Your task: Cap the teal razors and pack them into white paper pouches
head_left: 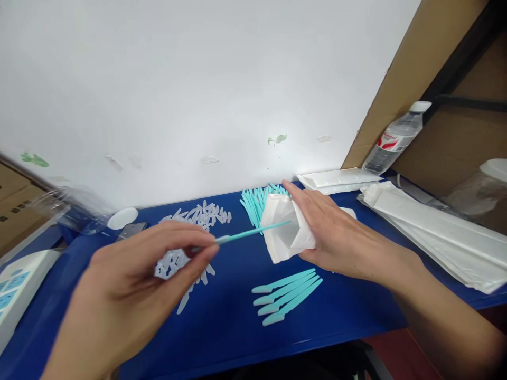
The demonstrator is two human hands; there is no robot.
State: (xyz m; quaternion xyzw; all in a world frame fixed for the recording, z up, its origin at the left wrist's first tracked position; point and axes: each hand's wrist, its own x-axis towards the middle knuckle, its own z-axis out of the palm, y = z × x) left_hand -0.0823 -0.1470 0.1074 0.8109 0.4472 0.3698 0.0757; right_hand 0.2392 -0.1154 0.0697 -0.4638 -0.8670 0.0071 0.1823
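Note:
My left hand point(146, 290) pinches a turquoise eyebrow razor point(253, 231) by its blade end, where a pale cap seems to show. The razor's thin handle points right, its tip inside the mouth of a white paper-like pouch point(279, 245). Wrapped around that pouch is my right hand point(332, 229), with the mouth gaping toward the left. Below the pouch several capped eyebrow razors point(285, 295) lie fanned out side by side. Behind it is a pile of turquoise razors point(253, 203). Clear plastic caps point(202, 215) lie scattered beyond my left hand, which partly covers them.
Everything lies on a blue table point(222, 327) against a white wall. White pouches point(435, 232) are stacked at the right, near a leaning plastic bottle point(398, 137). At the left are a white power strip point(26, 285), a phone point(132, 230) and a white round lid point(122, 217).

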